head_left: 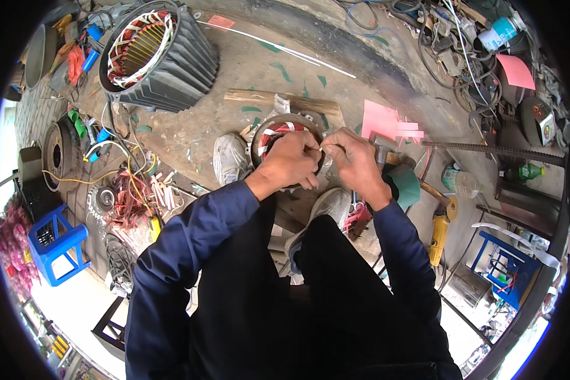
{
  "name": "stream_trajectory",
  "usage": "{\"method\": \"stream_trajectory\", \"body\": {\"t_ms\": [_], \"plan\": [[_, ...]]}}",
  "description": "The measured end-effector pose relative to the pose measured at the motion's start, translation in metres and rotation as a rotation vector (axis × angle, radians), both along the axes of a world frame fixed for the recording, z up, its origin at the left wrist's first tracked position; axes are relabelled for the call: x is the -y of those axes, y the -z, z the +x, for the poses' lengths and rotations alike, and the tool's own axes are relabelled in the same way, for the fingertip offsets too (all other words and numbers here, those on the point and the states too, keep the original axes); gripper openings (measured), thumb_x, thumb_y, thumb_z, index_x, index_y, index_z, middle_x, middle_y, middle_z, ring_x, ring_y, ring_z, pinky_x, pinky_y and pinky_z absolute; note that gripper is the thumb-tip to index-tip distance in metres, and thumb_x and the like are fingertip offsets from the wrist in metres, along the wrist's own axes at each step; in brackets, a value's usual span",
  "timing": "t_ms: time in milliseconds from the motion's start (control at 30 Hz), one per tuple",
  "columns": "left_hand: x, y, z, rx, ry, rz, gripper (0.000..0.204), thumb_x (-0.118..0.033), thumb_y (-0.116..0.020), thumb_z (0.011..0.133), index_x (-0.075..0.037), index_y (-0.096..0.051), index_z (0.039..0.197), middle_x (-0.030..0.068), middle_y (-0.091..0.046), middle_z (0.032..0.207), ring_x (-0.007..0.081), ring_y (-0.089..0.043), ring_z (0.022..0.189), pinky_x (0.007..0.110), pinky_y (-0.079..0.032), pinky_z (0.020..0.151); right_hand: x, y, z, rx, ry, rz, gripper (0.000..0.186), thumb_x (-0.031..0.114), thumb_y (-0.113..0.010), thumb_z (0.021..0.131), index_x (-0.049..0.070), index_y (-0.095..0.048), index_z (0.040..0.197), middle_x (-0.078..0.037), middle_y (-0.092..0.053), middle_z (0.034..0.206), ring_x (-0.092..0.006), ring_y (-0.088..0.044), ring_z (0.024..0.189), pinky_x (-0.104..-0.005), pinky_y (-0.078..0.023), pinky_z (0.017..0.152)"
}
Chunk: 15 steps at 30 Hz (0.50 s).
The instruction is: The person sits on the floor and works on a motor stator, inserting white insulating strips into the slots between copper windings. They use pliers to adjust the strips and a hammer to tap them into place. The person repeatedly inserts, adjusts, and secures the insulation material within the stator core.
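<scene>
The person sits on the floor, both forearms in dark blue sleeves reaching forward over a small stator [284, 130] that stands on the concrete between two grey shoes [230, 158]. The left hand [291, 159] lies over the stator's near rim, fingers curled tight; what they grip is hidden under the knuckles. The right hand [354, 158] is just beside it, thumb and forefinger pressed together on a thin pale strip [323, 148] that runs across to the left hand's fingertips, so the two hands nearly touch above the opening. Inside the stator, red windings and white insulation show along the far wall. A wooden slat [259, 97] lies on the floor just behind the stator, and pink paper [386, 121], cut into strips along one edge, lies to its right beside a hammer [381, 152]. A yellow grinder [438, 235] rests on the floor near the right elbow. Well apart, at upper left, a large ribbed stator [161, 54] lies on its side with white and red windings in view. A tangle of copper wire and pale sleeves [136, 193] sits to the left, and a blue stool [56, 244] stands further left still
</scene>
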<state>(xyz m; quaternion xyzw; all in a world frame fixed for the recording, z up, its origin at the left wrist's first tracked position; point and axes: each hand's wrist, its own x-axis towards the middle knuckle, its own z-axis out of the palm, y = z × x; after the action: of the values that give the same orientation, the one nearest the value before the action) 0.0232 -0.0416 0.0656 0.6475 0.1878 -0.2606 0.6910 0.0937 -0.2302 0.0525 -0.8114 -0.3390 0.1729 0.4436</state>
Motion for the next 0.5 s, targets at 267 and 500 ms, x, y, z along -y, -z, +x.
{"method": "stream_trajectory", "body": {"t_ms": [267,500], "plan": [[-0.007,0.01,-0.018,0.35,0.106,0.56,0.022,0.009,-0.061,0.087,0.0,-0.061,0.106,0.018,-0.067,0.081,0.0325,-0.073,0.075,0.04,-0.055,0.067,0.01,0.009,0.019,0.302,-0.096,-0.299,0.026,-0.009,-0.062,0.08,-0.001,-0.059,0.105,-0.025,-0.061,0.102,-0.05,-0.064,0.093,-0.0533,-0.056,0.083],[-0.015,0.005,-0.02,0.377,0.359,0.682,0.008,-0.005,-0.061,0.094,-0.003,-0.068,0.099,0.0248,-0.072,0.093,0.0442,-0.069,0.089,0.049,-0.054,0.081,0.021,-0.012,0.012,-0.096,-0.154,-0.388,0.006,0.003,-0.065,0.09,-0.003,-0.066,0.093,-0.025,-0.069,0.099,-0.0467,-0.066,0.092,-0.0494,-0.053,0.081]]}}
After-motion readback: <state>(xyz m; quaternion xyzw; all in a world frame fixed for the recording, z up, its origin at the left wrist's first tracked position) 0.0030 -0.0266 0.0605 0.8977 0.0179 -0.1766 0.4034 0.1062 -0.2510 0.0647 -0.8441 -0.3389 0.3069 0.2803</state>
